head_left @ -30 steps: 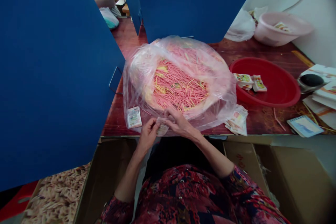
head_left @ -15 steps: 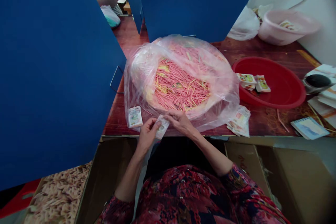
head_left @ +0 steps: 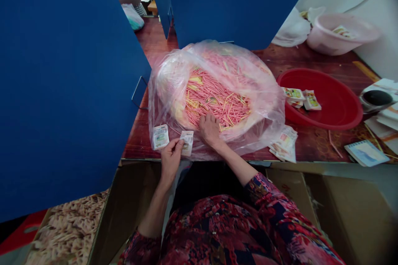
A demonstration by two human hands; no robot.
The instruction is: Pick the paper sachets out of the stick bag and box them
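Note:
My left hand (head_left: 171, 157) pinches a small printed packet (head_left: 187, 144) between thumb and fingers at the table's front edge. A second small printed packet (head_left: 160, 136) lies just left of it on clear plastic. My right hand (head_left: 210, 130) reaches over the near rim of a big clear plastic bag (head_left: 264, 103), its fingers curled together onto the pink sticks (head_left: 214, 87). The fingertips are partly hidden there. Thin pink sticks fill the bag's opening, with some yellow ones among them.
A red basin (head_left: 336, 112) with several printed packets (head_left: 311, 100) stands right of the bag. Further right are a dark-topped cup (head_left: 377, 98) and a small spiral notebook (head_left: 367, 152). A pink tub (head_left: 329, 37) sits behind. Blue panels (head_left: 224, 4) border the table; a striped-sleeved person shows through the gap.
My right hand has let go of the packet and moved up and forward onto the pink sticks. My left hand keeps the packet, shifted slightly left and turned more upright.

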